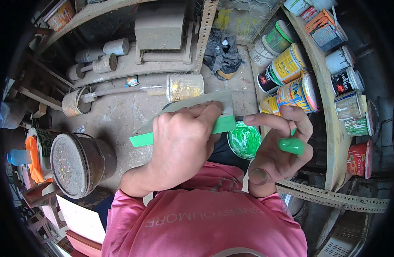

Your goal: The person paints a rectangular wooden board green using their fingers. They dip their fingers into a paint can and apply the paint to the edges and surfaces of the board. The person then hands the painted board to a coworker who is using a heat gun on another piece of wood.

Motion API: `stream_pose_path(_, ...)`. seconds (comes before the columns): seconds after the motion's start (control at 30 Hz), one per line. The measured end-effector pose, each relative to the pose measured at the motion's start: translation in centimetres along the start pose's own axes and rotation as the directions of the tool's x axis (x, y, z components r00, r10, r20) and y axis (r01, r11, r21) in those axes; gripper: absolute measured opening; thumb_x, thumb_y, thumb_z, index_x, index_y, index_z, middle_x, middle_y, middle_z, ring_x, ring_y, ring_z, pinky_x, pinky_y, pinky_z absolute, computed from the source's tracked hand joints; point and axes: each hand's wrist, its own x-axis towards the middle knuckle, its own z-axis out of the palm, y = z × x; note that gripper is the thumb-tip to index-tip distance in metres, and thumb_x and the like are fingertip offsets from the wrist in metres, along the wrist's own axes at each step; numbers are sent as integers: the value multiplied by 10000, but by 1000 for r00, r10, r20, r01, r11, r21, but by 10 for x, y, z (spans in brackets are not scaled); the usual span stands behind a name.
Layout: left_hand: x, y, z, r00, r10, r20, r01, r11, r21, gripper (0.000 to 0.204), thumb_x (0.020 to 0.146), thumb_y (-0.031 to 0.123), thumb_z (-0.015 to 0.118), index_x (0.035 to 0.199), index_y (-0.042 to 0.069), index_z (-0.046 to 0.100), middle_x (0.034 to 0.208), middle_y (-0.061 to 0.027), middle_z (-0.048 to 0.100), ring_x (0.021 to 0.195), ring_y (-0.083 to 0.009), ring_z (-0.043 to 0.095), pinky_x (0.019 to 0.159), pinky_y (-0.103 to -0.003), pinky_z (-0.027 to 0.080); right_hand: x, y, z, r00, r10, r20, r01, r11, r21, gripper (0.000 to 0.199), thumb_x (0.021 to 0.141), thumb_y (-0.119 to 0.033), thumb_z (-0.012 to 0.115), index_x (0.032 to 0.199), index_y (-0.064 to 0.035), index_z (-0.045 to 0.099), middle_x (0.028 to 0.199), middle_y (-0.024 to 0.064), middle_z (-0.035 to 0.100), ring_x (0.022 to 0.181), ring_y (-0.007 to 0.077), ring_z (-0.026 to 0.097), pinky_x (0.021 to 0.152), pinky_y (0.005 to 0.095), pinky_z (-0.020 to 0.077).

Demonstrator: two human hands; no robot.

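Squeegee [184, 124] – flat, green-smeared blade – clamped in left hand [182, 145]; right hand [276, 147] pinches glossy green-coated tool [291, 145]

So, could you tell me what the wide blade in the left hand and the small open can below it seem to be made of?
The blade looks like thin, dull grey sheet metal, flat and stiff, its lower edge coated in wet green paint. The small can seems to be metal too, though green paint covers its inside, so that is less sure.

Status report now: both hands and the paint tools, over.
Left hand grips flat green-edged scraper blade. Right hand holds green-coated tool. Small green paint tin between them.
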Motion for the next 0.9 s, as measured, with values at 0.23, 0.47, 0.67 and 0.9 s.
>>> stream_pose_path(0.23,-3,-4,-5,998,29,-59,-36,991,-129,328,651,-15,704,975,28,690,750,-155,665,622,-299,657,577,-325,515,-6,10,12,997,22,-78,5,942,336,778,808,-628,601,1277,-59,350,1355,282,356,819,304,672,919,401,414)
stream_pose_path(0.47,-8,-11,-7,989,70,-130,-103,959,-266,295,677,4,718,971,-10,698,789,-166,686,655,-246,692,607,-291,526,-3,5,14,991,56,-125,2,906,424,813,840,-637,552,1367,-74,294,1383,292,319,828,279,665,1019,416,326)
stream_pose_path(0.67,-12,-8,-12,987,83,-139,-122,946,-300,324,685,27,732,1005,-7,702,774,-149,694,639,-219,691,599,-272,520,6,2,13,997,-78,15,69,938,340,842,858,-626,540,1413,-71,237,1383,328,306,869,278,666,1042,434,233)
stream_pose_path(0.9,-16,-7,-15,980,81,-180,-130,951,-281,326,687,37,734,1009,-8,701,785,-147,699,651,-218,697,602,-272,522,13,-7,15,986,-135,100,85,915,394,880,858,-599,565,1441,-64,178,1367,384,287,907,313,669,1047,464,167)
